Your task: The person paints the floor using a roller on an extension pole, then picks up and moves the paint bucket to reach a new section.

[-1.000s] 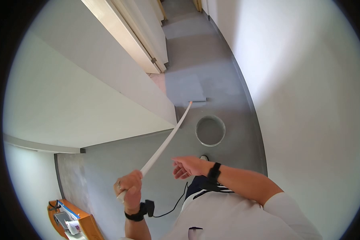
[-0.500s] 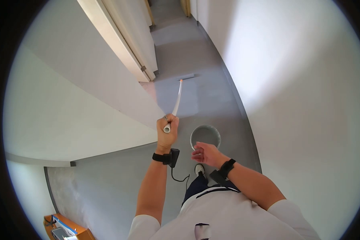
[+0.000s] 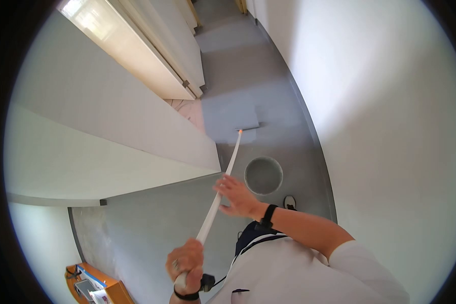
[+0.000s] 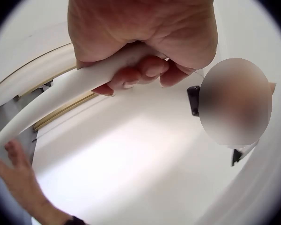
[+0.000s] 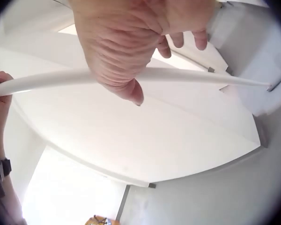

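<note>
A paint roller with a long white pole [image 3: 209, 221] reaches from low left up the hallway. Its roller head [image 3: 249, 127], grey with paint, rests on the floor. My left hand [image 3: 186, 261] grips the pole near its lower end; curled fingers [image 4: 153, 66] wrap it in the left wrist view. Farther up, my right hand [image 3: 238, 195] lies over the pole with its fingers spread and fairly straight. In the right wrist view the pole passes behind that hand, thumb [image 5: 136, 93] pointing down. Just right of the pole stands a round bucket [image 3: 263, 193] of grey paint.
A white wall corner [image 3: 215, 152] juts in on the left, close beside the pole. A long white wall [image 3: 380, 126] bounds the right side. Beyond the corner are an open door [image 3: 152, 55] and pinkish floor [image 3: 190, 110]. A wooden piece of furniture [image 3: 117, 291] stands lower left.
The roller head went up the floor, then came back toward me. My left hand moved forward, then back down with the pole. The right hand has come over to the pole, fingers spread.
</note>
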Tool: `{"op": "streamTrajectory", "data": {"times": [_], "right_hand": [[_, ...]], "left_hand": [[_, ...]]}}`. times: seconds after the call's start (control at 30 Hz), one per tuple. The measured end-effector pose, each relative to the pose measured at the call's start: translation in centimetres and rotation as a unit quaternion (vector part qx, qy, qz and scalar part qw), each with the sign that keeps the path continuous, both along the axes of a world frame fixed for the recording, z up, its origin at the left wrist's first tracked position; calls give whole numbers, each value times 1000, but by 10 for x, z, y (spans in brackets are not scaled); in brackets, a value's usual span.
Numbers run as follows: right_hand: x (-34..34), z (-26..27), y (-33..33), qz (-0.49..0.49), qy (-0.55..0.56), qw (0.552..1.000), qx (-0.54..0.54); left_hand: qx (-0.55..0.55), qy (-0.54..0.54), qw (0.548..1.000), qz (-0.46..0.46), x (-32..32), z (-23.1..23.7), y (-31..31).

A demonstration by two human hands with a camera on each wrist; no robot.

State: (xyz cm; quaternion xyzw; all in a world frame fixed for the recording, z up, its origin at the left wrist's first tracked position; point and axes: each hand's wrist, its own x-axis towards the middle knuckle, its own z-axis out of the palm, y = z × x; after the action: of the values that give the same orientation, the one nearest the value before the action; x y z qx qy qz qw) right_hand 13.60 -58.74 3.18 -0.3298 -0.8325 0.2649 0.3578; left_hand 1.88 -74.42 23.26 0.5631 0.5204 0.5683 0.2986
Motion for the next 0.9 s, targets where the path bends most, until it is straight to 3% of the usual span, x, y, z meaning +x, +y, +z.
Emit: {"op": "streamTrajectory", "data": {"times": [0.07, 0.1, 0.2, 0.3, 0.43, 0.5, 0.57, 0.6, 0.7, 0.77, 0.9], "right_hand": [[13, 2, 14, 176, -77, 974, -121], [23, 10, 21, 180, -75, 973, -122], [61, 26, 36, 257, -144, 950, -101], [110, 27, 43, 240, -113, 957, -120], [150, 0, 69, 230, -80, 964, -104], [161, -3, 94, 186, -70, 975, -100], [169, -3, 129, 148, -74, 981, -100], [172, -12, 145, 122, -70, 985, -100], [199, -38, 184, 110, -59, 985, -119], [220, -54, 205, 113, -51, 977, -175], [260, -39, 189, 97, -48, 979, -171]], "left_hand": [[18, -75, 997, 21, 34, 22, 1], [60, -142, 987, 39, 53, 30, 6], [49, -106, 993, 13, 104, 53, 23], [32, -58, 997, -32, 150, 70, 37], [47, -68, 997, -11, 193, 47, 56], [-19, -127, 987, 100, 213, 42, 71], [-5, -37, 995, 93, 216, 19, 97], [24, 61, 997, 40, 217, 14, 116], [-14, 95, 995, 41, 248, -1, 163], [-5, 43, 999, -6, 262, -20, 183], [-38, 93, 995, -18, 299, 6, 184]]}}
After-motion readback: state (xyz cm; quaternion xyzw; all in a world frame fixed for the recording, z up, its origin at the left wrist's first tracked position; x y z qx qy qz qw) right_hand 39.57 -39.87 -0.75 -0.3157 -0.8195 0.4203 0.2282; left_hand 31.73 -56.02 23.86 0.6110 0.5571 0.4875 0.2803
